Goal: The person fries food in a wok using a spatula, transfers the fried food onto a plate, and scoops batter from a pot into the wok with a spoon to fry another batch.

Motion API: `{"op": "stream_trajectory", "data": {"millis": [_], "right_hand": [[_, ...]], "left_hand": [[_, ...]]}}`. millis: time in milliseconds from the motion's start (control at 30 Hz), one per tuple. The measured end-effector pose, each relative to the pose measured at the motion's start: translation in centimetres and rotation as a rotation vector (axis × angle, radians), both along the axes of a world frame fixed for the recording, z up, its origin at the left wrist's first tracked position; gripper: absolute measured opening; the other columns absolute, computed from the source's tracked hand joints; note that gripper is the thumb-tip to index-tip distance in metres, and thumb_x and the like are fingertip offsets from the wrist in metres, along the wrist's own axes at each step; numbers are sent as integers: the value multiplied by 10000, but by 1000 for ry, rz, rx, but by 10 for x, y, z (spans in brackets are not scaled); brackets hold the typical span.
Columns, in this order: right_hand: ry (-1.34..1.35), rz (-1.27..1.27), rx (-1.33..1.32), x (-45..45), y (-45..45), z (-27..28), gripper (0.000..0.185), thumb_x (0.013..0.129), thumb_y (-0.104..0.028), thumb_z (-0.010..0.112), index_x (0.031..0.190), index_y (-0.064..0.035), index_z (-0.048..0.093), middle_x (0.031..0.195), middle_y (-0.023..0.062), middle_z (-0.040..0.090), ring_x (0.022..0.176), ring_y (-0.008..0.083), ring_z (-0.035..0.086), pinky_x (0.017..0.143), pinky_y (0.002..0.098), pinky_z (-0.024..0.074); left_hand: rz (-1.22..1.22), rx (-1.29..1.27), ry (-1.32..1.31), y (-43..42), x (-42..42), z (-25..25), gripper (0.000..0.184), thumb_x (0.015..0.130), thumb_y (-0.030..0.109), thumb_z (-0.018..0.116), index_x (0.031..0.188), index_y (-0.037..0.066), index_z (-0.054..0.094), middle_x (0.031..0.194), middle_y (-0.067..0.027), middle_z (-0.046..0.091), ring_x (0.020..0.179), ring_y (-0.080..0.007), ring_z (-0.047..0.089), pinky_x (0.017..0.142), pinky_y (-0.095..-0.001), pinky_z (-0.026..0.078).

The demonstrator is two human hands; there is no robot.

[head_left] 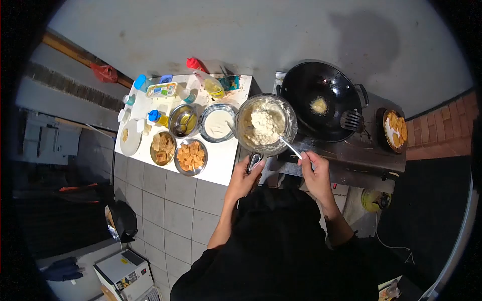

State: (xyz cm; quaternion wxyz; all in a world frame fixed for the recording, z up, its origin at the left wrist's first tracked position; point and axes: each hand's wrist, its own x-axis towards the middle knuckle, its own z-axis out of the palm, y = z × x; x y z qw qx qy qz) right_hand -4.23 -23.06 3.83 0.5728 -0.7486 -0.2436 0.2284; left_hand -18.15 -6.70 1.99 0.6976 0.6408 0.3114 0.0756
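My left hand (246, 176) is wrapped round the short handle of a saucepan (291, 119), which is held between the white table and the stove. Inside the pan lies a pale, lumpy, flour-like mix (266, 125). My right hand (316, 173) pinches the light handle of a spoon (289, 146); its far end is in the mix, so its head is hidden. Just right of the pan sits a large black wok (306, 80) with a small golden piece of food (319, 106) in it. A slotted spatula (352, 120) rests at the wok's right side.
On the white table (221, 168) are a bowl of white batter (217, 124), bowls of orange cubes (191, 157) and browned pieces (162, 148), a metal bowl (184, 121) and several bottles. A plate of fried pieces (395, 131) stands right of the wok. A wall runs behind.
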Motion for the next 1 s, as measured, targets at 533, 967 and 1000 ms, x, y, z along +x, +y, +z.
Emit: {"op": "stream_trajectory", "data": {"millis": [533, 967, 1000], "right_hand": [[-27, 14, -19, 4, 1, -2, 271, 960, -143, 514, 754, 26, 563, 601, 85, 521, 584, 92, 459, 549, 294, 383], [-118, 73, 17, -4, 15, 1, 251, 938, -137, 525, 763, 39, 564, 649, 164, 565, 586, 226, 557, 581, 340, 419], [-170, 104, 73, -3, 18, -2, 246, 929, -140, 535, 767, 43, 565, 659, 188, 576, 587, 292, 580, 579, 358, 425]], "left_hand": [[-4, 84, -8, -1, -5, 3, 224, 940, 225, 610, 942, 1, 593, 657, 46, 503, 549, -35, 421, 476, -218, 337], [-1, 115, -31, -3, -6, -1, 231, 945, 248, 594, 858, 45, 523, 585, 43, 474, 482, -34, 420, 425, -217, 319], [-1, 90, 8, -2, -8, 0, 230, 935, 245, 609, 876, 36, 537, 579, 43, 476, 471, -34, 420, 418, -220, 319]]}}
